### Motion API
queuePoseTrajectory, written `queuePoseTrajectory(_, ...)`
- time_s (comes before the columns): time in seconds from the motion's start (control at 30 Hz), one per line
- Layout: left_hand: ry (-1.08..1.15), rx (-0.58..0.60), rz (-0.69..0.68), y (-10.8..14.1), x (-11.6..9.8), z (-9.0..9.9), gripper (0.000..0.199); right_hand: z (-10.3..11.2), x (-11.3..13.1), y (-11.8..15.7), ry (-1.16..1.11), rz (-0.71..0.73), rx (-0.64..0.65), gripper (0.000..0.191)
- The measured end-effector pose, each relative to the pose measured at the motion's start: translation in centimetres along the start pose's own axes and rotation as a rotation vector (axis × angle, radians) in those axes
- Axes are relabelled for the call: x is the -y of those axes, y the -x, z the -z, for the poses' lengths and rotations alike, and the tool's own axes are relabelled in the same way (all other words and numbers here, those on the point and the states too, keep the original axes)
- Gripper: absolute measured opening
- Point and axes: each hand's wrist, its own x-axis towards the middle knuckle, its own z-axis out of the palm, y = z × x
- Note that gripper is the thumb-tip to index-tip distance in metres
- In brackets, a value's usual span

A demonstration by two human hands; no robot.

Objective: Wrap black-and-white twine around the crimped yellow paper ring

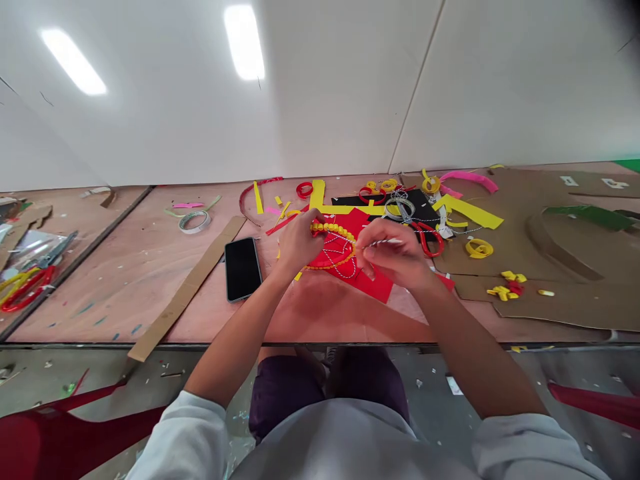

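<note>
My left hand [301, 241] is closed around the left side of a ring edged with yellow bead-like pieces [341, 231]. Black-and-white string [345, 268] crosses the inside of the ring and hangs in loops. To the right, my right hand [393, 252] has its thumb and fingers pinched on a strand of that string, close to the ring's right edge. Beneath both hands lies a sheet of red paper [373, 285]. My left fingers hide part of the ring.
A phone [243, 269] and a cardboard strip [193, 283] lie to my left, with a tape roll [195, 222] behind. Red-handled scissors [431, 241], yellow paper strips [470, 211] and cardboard [550, 253] are on the right. A white wall [325, 100] rises behind the table.
</note>
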Motion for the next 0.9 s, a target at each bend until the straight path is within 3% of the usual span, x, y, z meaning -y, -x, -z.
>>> queuePoseTrajectory(0.13,-0.008,0.048,-0.056,0.1,-0.3,-0.1,0.02,0.6,0.5,-0.3,-0.065,0.045,-0.143,0.024)
queuePoseTrajectory(0.27,0.005,0.123,-0.051,0.0,-0.3,-0.1,0.004,1.1,0.2,-0.8,-0.072,0.088,-0.244,0.03)
queuePoseTrajectory(0.37,0.182,0.214,-0.045,-0.2,0.0,0.3,0.016,1.7,-0.5,-1.3,-0.023,0.126,-0.351,0.032)
queuePoseTrajectory(0.53,0.505,0.374,0.008,-0.4,0.4,0.9,0.015,3.0,-2.1,-1.9,0.028,0.114,-0.541,0.031)
queuePoseTrajectory(0.7,0.595,0.403,-0.039,-0.6,0.5,0.9,0.006,3.4,-3.1,-2.2,-0.012,0.072,-0.621,0.035)
queuePoseTrajectory(0.9,0.593,0.423,-0.054,-0.6,0.7,0.8,0.011,3.7,-3.6,-2.2,0.035,0.096,-0.647,0.033)
